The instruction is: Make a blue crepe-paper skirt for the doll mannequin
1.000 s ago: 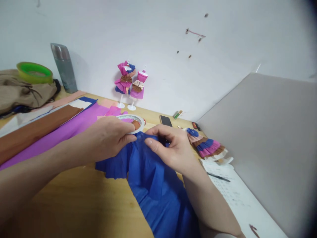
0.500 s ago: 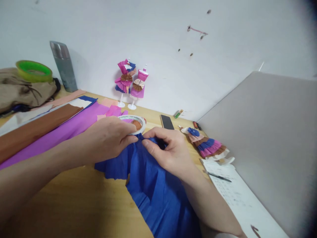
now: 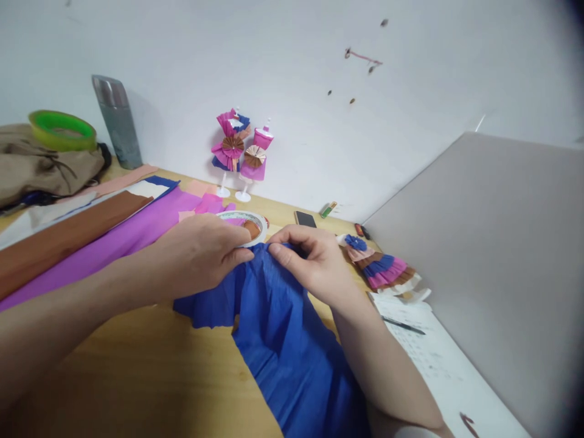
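A long sheet of blue crepe paper (image 3: 283, 328) hangs in folds from both hands and trails toward me over the table. My left hand (image 3: 205, 252) is closed on its gathered top edge, thumb on the near side. Pinched between thumb and forefinger, the same edge is held by my right hand (image 3: 312, 261) a little to the right. Just behind the fingers lies a roll of white tape (image 3: 263, 226), partly hidden by my left hand, with something brown-orange inside its ring.
Brown (image 3: 86, 225) and purple crepe paper (image 3: 123, 243) lie at left, near a grey bottle (image 3: 119, 131). Two dressed miniature stands (image 3: 232, 143) are by the wall. At right are a phone (image 3: 305, 219), a layered paper dress (image 3: 383, 267) and a pen (image 3: 404, 325) on written paper.
My right hand has shifted slightly right and up along the blue paper's edge, drawing it flatter, and now covers part of the phone. My left hand stays in place.
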A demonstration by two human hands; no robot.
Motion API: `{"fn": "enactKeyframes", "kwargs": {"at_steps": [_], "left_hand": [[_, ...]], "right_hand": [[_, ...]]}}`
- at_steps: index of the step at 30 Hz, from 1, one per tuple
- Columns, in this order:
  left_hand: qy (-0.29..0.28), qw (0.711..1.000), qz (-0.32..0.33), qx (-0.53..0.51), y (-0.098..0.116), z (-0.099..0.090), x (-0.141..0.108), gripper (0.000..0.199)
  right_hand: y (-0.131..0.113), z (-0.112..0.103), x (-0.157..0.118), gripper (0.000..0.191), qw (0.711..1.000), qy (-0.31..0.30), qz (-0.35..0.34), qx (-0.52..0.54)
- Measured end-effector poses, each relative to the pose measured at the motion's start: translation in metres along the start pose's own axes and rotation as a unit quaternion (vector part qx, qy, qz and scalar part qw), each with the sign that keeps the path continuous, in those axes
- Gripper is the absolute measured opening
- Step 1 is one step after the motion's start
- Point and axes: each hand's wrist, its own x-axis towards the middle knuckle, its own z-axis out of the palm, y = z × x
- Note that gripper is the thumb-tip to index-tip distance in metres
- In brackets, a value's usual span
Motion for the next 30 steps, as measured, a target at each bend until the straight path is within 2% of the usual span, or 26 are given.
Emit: {"fn": "enactKeyframes", "kwargs": {"at_steps": [5, 12, 21, 30], "left_hand": [[0.026, 0.999, 0.022, -0.037, -0.003, 0.001, 0.001, 0.025], [-0.025, 0.989, 0.044, -0.141, -0.006, -0.003, 0.004, 0.031], [-0.003, 0.997, 0.030, -0.071, -0.006, 0.000, 0.004, 0.026], [0.063, 0.994, 0.086, -0.029, -0.014, 0.014, 0.006, 0.023]], "right_hand": [[0.003, 0.000, 0.001, 0.016, 0.997, -0.035, 0.038, 0.064], [0.002, -0.004, 0.002, 0.016, 0.990, -0.045, 0.068, 0.118], [0.007, -0.007, 0.002, 0.014, 0.995, -0.050, 0.048, 0.077], [0.001, -0.004, -0.003, 0.012, 0.997, -0.065, 0.012, 0.033]]}}
